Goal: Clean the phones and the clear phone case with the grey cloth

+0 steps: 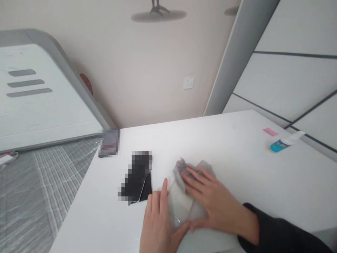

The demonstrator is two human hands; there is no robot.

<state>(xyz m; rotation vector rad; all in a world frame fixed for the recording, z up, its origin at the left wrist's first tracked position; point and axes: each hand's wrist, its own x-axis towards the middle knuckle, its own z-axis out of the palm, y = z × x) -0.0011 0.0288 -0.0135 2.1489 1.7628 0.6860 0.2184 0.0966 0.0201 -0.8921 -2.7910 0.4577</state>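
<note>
Left hand (159,221), spread wide, braces a pale object (180,201); right hand (212,196) flattens gray cloth (178,170) against it; even pressure should help.

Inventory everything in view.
Table: 1, white, foreground
Cloth: 1, grey, centre
Pale item: 1, off-white, against cloth
Blurred items: 2, black, grey, table left
Bottle: 1, blue-labelled white, table right
Slip: 1, pink, beside bottle
Headboard: 1, white-grey, left
Bedding: 1, grey, lower left
Wall: 1, beige, back
Socket: 1, white, on wall
Wall prints: 2, grey, top
Panelling: 1, white, right
Half-hidden item: 1, red, behind headboard
Small item: 1, white, left edge
Sleeve: 1, black, right forearm
Left hand: 1, bare, touching pale item
Right hand: 1, bare, on cloth
</note>
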